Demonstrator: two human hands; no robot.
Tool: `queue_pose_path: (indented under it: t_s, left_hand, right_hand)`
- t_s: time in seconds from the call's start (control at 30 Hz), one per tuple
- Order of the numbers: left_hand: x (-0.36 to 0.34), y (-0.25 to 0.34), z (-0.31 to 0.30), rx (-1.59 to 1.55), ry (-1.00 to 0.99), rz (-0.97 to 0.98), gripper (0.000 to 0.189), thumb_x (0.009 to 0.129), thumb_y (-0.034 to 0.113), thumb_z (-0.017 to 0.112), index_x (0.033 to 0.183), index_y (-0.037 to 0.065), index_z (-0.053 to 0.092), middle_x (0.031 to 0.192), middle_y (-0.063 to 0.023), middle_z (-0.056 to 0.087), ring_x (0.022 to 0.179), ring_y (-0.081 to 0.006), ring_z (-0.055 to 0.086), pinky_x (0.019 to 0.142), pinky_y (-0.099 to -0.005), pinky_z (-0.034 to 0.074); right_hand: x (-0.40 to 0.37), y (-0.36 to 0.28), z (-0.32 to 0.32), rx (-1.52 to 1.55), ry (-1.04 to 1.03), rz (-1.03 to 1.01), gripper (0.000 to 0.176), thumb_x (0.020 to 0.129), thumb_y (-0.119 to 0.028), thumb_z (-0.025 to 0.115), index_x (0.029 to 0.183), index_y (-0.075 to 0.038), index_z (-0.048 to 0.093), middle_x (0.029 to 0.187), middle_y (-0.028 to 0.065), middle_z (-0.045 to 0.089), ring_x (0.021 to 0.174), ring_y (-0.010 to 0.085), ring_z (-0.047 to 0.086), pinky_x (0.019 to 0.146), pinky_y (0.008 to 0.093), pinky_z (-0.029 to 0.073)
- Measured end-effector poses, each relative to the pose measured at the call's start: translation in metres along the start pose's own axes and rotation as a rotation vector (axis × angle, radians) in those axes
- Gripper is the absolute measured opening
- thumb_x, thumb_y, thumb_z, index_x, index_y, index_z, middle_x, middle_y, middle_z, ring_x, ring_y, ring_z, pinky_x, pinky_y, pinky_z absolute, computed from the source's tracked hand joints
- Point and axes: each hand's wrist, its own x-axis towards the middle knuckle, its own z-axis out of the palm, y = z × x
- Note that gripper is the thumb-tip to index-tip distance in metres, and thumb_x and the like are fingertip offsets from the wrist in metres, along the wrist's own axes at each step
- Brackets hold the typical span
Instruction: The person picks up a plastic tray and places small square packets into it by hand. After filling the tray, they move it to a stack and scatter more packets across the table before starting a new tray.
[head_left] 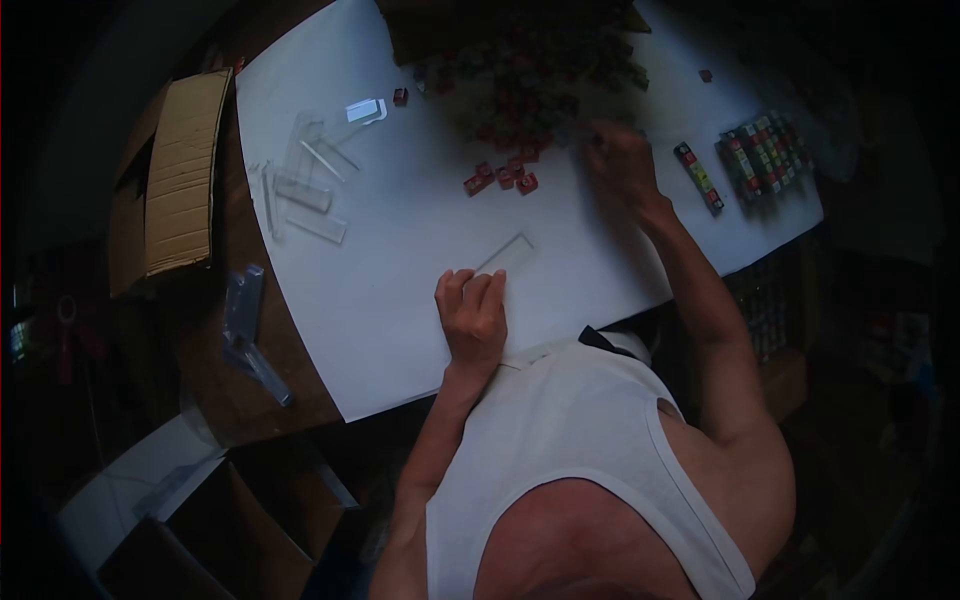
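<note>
My left hand [473, 318] rests on the white tabletop with its fingers closed on the near end of a transparent plastic case [515, 252], which lies flat and points away from me. Farther off, my right hand [622, 165] is at the right edge of a dark heap of small red and green blocks [545, 85]. Its fingers are curled, and shadow hides what they hold, if anything. Several loose red blocks [505, 178] sit in front of the heap, between both hands.
Several transparent cases [305, 190] lie at the left. At the right is a filled row of blocks [698, 178] beside a stack of similar rows [765, 155]. A cardboard box [180, 175] and more plastic pieces [245, 305] are on the brown surface at far left.
</note>
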Motion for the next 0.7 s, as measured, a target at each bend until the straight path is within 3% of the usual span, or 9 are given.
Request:
queue_pose_path:
  t_s: [0.03, 0.27, 0.33, 0.47, 0.53, 0.63, 0.7]
  left_hand:
    - [0.002, 0.000, 0.000, 0.010, -0.024, -0.012, 0.025, 0.082, 0.001, 0.077, 0.107, 0.005, 0.075, 0.095, -0.0079, 0.069, 0.109, -0.0315, 0.063, 0.106, -0.0551, 0.045]
    - [0.024, -0.019, 0.006, 0.022, -0.085, 0.021, 0.021, 0.078, -0.003, 0.074, 0.096, 0.008, 0.077, 0.099, -0.0069, 0.070, 0.116, -0.0320, 0.063, 0.113, -0.0625, 0.042]
    - [0.031, -0.026, 0.012, -0.028, 0.006, 0.097, 0.021, 0.075, -0.005, 0.076, 0.092, 0.008, 0.077, 0.105, -0.0061, 0.072, 0.118, -0.0325, 0.063, 0.113, -0.0597, 0.043]
    - [0.031, -0.017, 0.005, -0.084, 0.092, 0.141, 0.024, 0.072, -0.003, 0.079, 0.095, 0.006, 0.076, 0.109, -0.0064, 0.073, 0.115, -0.0326, 0.062, 0.108, -0.0520, 0.048]
    - [0.020, -0.004, -0.005, -0.190, -0.023, 0.080, 0.020, 0.074, 0.006, 0.082, 0.092, 0.004, 0.075, 0.102, -0.0080, 0.072, 0.111, -0.0311, 0.062, 0.098, -0.0459, 0.051]
    - [0.021, 0.017, -0.012, -0.227, -0.152, 0.052, 0.024, 0.073, 0.009, 0.084, 0.093, 0.001, 0.074, 0.105, -0.0105, 0.069, 0.109, -0.0307, 0.060, 0.089, -0.0413, 0.051]
    - [0.014, 0.017, -0.004, -0.219, -0.161, 0.088, 0.024, 0.073, 0.009, 0.085, 0.092, 0.001, 0.074, 0.105, -0.0112, 0.068, 0.110, -0.0308, 0.060, 0.090, -0.0410, 0.051]
  right_hand:
    - [0.004, -0.001, 0.006, -0.019, -0.030, -0.091, 0.022, 0.087, -0.010, 0.073, 0.109, -0.007, 0.074, 0.100, 0.0157, 0.074, 0.088, 0.0343, 0.072, 0.077, 0.0439, 0.058]
    - [-0.003, -0.007, 0.015, 0.003, -0.059, -0.128, 0.016, 0.087, -0.011, 0.075, 0.103, -0.006, 0.075, 0.098, 0.0161, 0.074, 0.084, 0.0335, 0.072, 0.074, 0.0415, 0.058]
    - [-0.018, -0.023, 0.005, 0.109, -0.090, -0.043, 0.015, 0.085, -0.008, 0.078, 0.099, -0.006, 0.075, 0.100, 0.0129, 0.075, 0.086, 0.0295, 0.074, 0.074, 0.0384, 0.060]
    - [-0.046, -0.049, -0.001, 0.222, -0.186, -0.105, 0.017, 0.082, -0.003, 0.080, 0.098, -0.008, 0.075, 0.102, 0.0086, 0.076, 0.088, 0.0252, 0.075, 0.075, 0.0359, 0.061]
    - [-0.052, -0.059, 0.006, 0.277, -0.240, -0.290, 0.018, 0.081, -0.002, 0.081, 0.096, -0.009, 0.075, 0.103, 0.0068, 0.076, 0.091, 0.0247, 0.075, 0.076, 0.0363, 0.062]
    - [-0.049, -0.071, 0.017, 0.331, -0.317, -0.384, 0.016, 0.081, -0.003, 0.080, 0.095, -0.008, 0.075, 0.103, 0.0058, 0.076, 0.091, 0.0233, 0.075, 0.076, 0.0351, 0.062]
    - [-0.046, -0.078, 0.024, 0.279, -0.373, -0.423, 0.015, 0.081, -0.004, 0.080, 0.095, -0.008, 0.075, 0.103, 0.0053, 0.076, 0.092, 0.0232, 0.075, 0.076, 0.0347, 0.062]
